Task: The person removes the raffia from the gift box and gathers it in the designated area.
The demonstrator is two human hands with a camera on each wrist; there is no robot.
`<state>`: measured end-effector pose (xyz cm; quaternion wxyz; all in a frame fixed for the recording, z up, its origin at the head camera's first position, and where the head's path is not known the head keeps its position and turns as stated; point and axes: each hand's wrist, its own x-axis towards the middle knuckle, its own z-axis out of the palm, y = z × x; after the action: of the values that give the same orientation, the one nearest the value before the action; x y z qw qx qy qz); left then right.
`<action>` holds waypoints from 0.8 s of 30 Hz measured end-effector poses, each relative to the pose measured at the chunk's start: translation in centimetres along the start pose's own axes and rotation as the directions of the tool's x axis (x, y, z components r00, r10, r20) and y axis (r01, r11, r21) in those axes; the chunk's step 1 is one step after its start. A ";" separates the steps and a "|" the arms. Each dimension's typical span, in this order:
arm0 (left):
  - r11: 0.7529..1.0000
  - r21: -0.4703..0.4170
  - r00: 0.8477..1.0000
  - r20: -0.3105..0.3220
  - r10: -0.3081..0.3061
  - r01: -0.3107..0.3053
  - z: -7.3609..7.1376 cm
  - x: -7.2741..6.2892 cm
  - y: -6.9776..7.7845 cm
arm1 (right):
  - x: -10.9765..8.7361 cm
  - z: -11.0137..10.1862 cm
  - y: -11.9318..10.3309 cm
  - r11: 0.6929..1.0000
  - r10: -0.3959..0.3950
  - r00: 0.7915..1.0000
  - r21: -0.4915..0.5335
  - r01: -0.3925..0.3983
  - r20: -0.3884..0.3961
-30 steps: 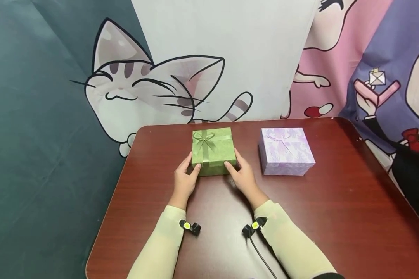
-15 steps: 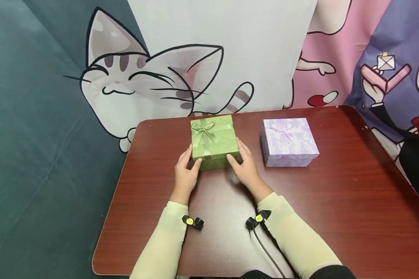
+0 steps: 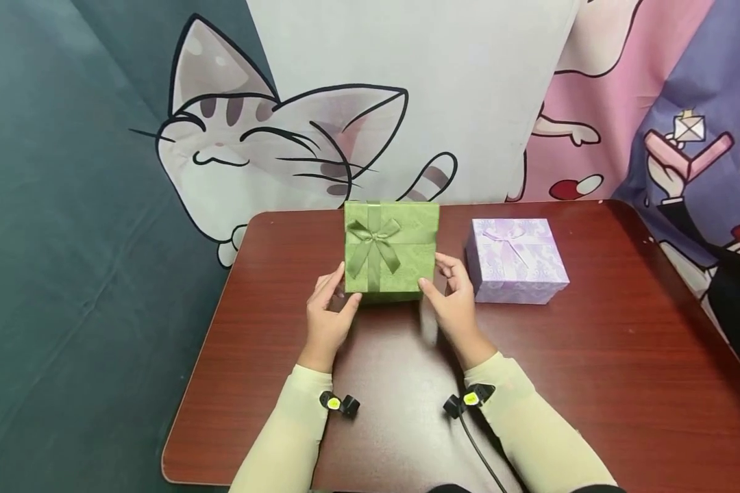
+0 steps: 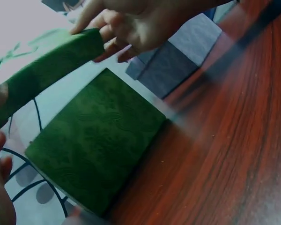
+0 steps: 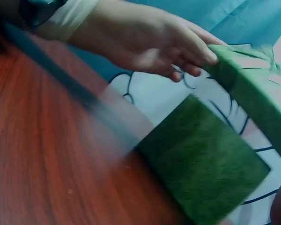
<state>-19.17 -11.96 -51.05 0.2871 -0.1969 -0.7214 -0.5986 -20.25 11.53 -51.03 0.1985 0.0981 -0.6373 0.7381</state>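
Both hands hold the green gift-box lid [image 3: 410, 236], which has a ribbon bow on top. The left hand [image 3: 328, 318] grips its left side, thumb at the front edge. On the opposite side, the right hand [image 3: 459, 311] grips it in the same way. In the wrist views the lid hangs apart from the green box base [image 4: 98, 140], which stands on the table beneath it. From the head view only a dark strip of that base shows under the lid's front edge. Whether anything is inside the base cannot be seen.
A lilac gift box [image 3: 518, 263] with a bow stands closed to the right of the hands. The brown table [image 3: 623, 383] has its back edge against a printed cat backdrop [image 3: 222, 185]. A cable [image 3: 482, 448] runs from the right wrist camera.
Both hands have raised the lid off the green box base, toward the head camera, so it looks larger. The right hand has shifted slightly right. The lilac box stays put.
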 end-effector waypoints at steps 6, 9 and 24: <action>0.978 0.017 0.959 0.194 -0.206 0.207 -2.7 -1.5 -0.8 | -0.6 -2.7 -0.8 1.000 0.029 0.980 -0.016 -0.026 0.199; 0.971 0.102 0.913 0.330 -0.239 0.217 -3.9 -1.5 -1.8 | -0.9 -3.8 -0.3 0.992 -0.001 0.939 -0.115 0.043 0.344; 0.918 0.375 0.815 0.567 -0.117 -0.130 -3.5 -1.6 -3.9 | -2.1 -5.4 4.0 0.854 -0.037 0.744 -0.365 0.370 0.667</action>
<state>-19.78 -16.09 -54.60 0.0899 -0.3096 -0.8795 -0.3500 -19.49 16.02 -56.40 0.0701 0.3621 -0.8114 0.4534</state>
